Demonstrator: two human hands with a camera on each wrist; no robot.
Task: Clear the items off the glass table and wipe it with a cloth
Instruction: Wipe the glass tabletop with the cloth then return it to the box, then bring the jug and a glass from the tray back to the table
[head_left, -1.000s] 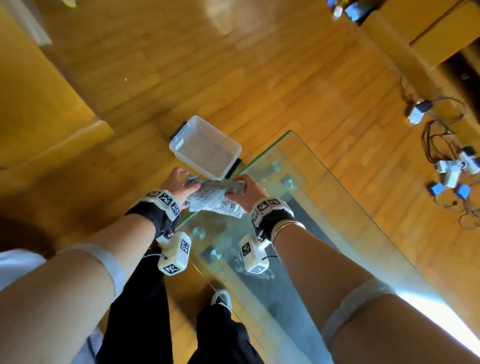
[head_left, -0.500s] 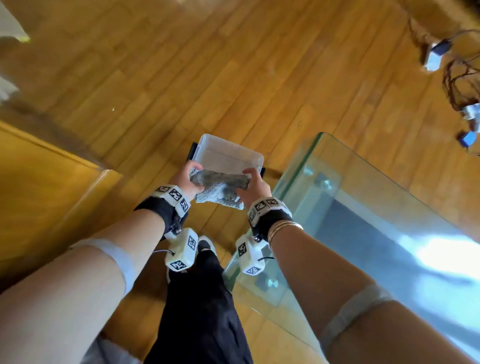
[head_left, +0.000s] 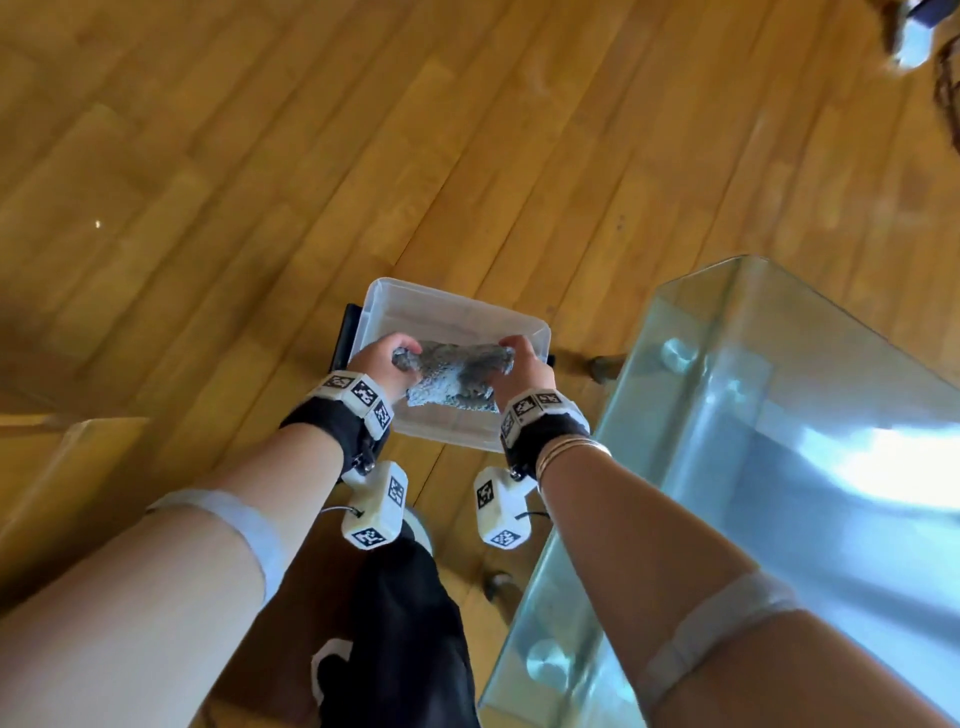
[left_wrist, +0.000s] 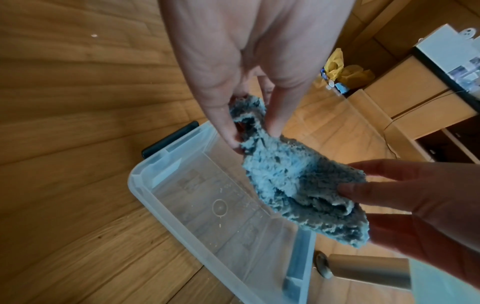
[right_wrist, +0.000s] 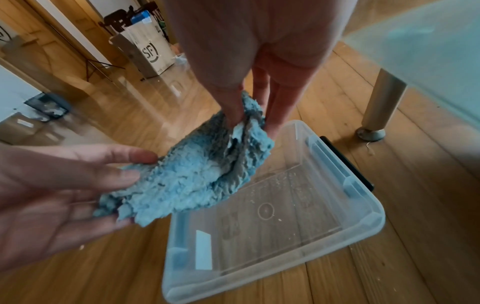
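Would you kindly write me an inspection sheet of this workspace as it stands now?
Surface: glass table, nothing seen on the visible part.
Job's things: blue-grey cloth, held stretched over the clear plastic bin; the bin sits on the wooden floor, crumbs inside.
Clutter: cardboard boxes, white SF bag.
Grippers: left hand and right hand each pinch one end of the cloth.
Cables: tangle at far right.
Surroundings: metal table leg.

The cloth (left_wrist: 298, 185) is fuzzy blue-grey, the bin (right_wrist: 324, 205) clear plastic with black latches, the floor (head_left: 311, 156) honey-brown wood.
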